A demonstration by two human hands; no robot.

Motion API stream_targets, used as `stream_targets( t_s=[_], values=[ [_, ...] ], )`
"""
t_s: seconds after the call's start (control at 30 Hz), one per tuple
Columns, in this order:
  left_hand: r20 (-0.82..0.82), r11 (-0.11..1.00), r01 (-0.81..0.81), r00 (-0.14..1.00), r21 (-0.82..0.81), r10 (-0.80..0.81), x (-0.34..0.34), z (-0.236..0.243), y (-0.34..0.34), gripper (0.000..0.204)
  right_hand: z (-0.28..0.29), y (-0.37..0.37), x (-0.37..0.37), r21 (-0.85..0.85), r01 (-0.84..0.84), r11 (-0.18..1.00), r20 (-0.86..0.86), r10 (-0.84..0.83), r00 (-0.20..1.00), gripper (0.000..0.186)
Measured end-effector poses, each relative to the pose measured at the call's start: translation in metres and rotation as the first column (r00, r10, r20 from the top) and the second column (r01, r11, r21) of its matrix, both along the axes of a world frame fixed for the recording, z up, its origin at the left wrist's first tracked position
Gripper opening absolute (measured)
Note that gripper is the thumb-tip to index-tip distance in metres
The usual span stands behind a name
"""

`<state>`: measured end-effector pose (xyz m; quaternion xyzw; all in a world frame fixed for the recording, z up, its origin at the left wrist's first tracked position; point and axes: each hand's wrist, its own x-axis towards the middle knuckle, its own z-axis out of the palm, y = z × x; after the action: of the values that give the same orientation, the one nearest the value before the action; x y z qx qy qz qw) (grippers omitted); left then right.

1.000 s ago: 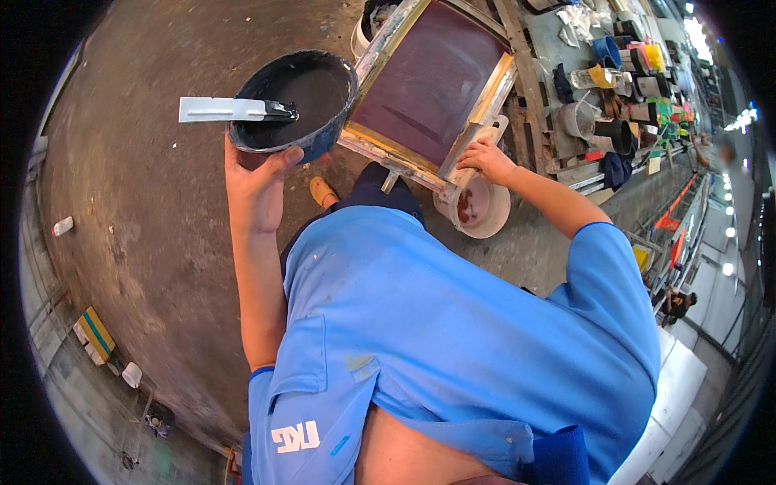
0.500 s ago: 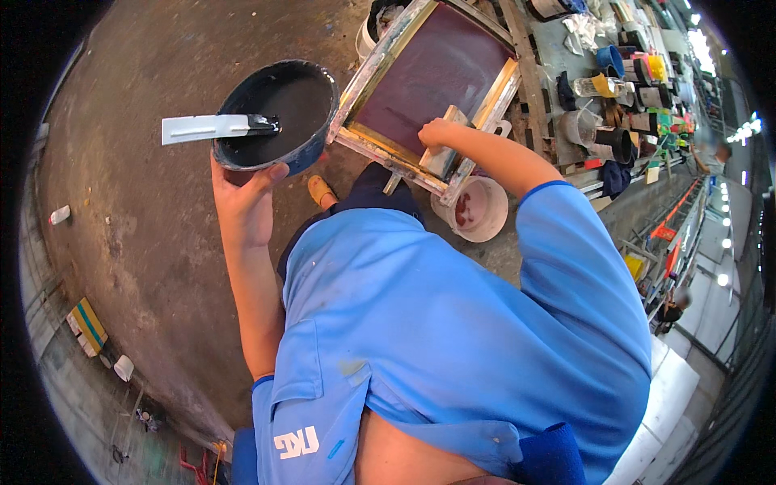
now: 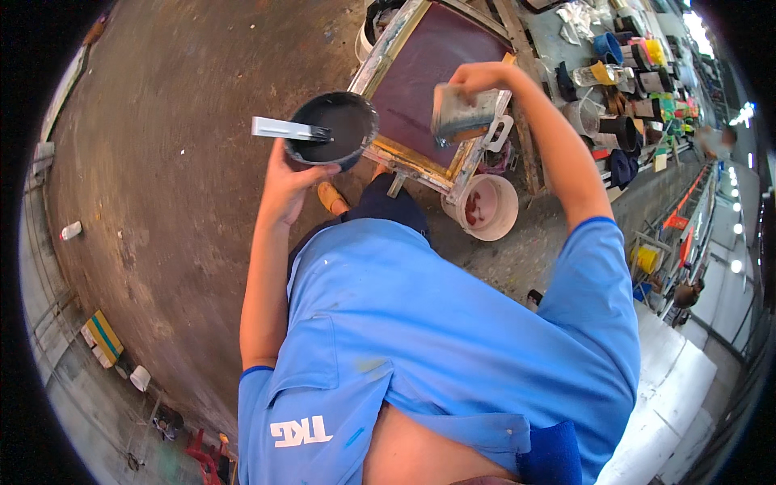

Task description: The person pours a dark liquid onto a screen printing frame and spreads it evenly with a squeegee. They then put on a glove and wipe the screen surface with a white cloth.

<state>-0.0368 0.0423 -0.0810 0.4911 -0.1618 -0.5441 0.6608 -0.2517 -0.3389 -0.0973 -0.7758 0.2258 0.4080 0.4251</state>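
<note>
My left hand [image 3: 289, 190] holds a dark round tub [image 3: 364, 151] from below, tilted so its inside shows. Dark ink [image 3: 349, 117] lies in it, and a spatula with a white handle [image 3: 279, 128] rests across the rim, its tip darkened by ink. In my right hand [image 3: 483, 77], fingers closed over the top edge, is a squeegee [image 3: 465, 121] with a wooden back and a dark-smeared lower edge, slightly blurred. It is over the right side of a screen-printing frame [image 3: 408, 159] with dark maroon mesh [image 3: 416, 69]. Whether it touches the mesh, I cannot tell.
A whitish bucket [image 3: 503, 206] with reddish residue stands below the frame's near right corner. Another bucket [image 3: 365, 40] is by its far left side. Cups, bottles and tubs crowd a worktop [image 3: 547, 61] at right. A person [image 3: 689, 293] is farther off.
My right hand has lifted the squeegee from the frame's near right corner, moving it up and away from me and turning it. My left hand has brought the tub rightward, closer to the frame.
</note>
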Motion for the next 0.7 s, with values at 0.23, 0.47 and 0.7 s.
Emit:
stream_targets(
  t_s=[0.23,0.47,0.7],
  values=[
    [0.023,0.981,0.195,0.981,-0.011,-0.194,-0.030,-0.005,-0.061,0.084,0.128,0.051,-0.085,0.214,0.694,0.687,0.539,-0.675,0.503,0.042],
    [-0.106,0.976,0.158,0.979,-0.150,-0.175,-0.058,0.031,-0.115,0.070,0.147,0.199,-0.065,0.100,0.934,0.344,0.934,-0.356,0.031,0.040],
    [-0.098,0.941,0.069,0.989,-0.332,-0.107,-0.060,0.059,-0.134,0.065,0.147,0.248,-0.043,-0.303,0.910,0.283,0.948,0.185,0.259,0.044]
  ],
)
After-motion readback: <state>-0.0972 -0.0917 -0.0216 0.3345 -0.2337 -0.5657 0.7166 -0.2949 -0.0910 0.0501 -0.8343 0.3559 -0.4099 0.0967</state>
